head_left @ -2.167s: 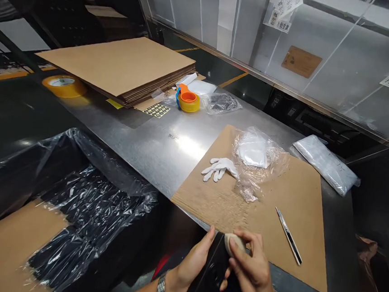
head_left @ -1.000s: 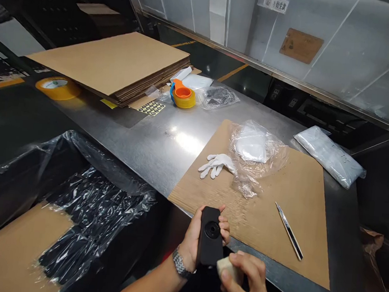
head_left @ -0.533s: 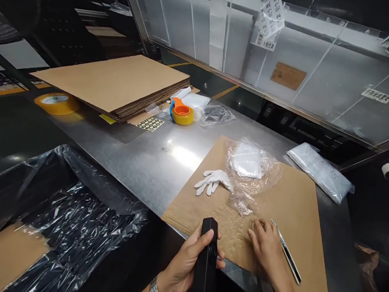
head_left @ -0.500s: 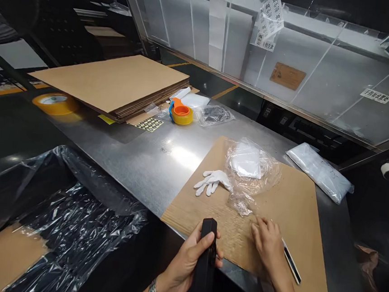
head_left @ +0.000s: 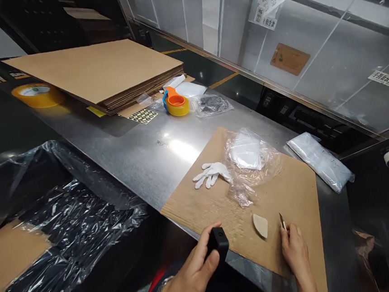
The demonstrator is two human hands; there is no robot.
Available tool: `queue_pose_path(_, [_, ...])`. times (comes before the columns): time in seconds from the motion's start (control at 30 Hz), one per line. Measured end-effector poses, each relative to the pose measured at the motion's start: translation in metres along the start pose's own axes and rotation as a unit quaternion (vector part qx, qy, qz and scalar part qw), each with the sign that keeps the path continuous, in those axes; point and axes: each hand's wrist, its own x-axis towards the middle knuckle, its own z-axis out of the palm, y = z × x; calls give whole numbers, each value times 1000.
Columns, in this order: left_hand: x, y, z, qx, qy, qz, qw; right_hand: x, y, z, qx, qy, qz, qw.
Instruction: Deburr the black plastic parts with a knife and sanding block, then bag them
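Note:
My left hand (head_left: 197,266) is wrapped round a black rectangular block (head_left: 219,240), held at the near edge of the bench; its exact kind I cannot make out. Over the cardboard sheet (head_left: 299,191), my right hand (head_left: 294,250) is closed on a craft knife (head_left: 282,222), its pointed blade directed away from me. Between the two hands lies a small beige wedge-shaped piece (head_left: 260,226) with one rounded side. Farther back on the cardboard are a white glove (head_left: 212,174) and crumpled clear plastic (head_left: 246,180) with a white packet (head_left: 246,151).
Stacked cardboard sheets (head_left: 102,72), a tape roll in an orange dispenser (head_left: 177,102) and another yellow tape roll (head_left: 37,95) stand at the left of the metal bench (head_left: 139,159). A wrapped plastic bundle (head_left: 319,160) lies right. A black plastic-lined bin (head_left: 81,227) is at lower left.
My right hand has picked up the craft knife from the cardboard and moved right. The beige piece now lies uncovered where that hand was. My left hand has turned the black block.

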Motion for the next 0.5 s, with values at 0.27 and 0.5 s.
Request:
queue_pose_path(0.27, [-4, -6, 5, 177, -11, -5, 984, -45, -97, -30, 333, -79, -11, 939])
queue_pose_path(0.5, [-11, 7, 18, 204, -104, -2, 974, -49, -140, -40, 427, -235, -151, 860])
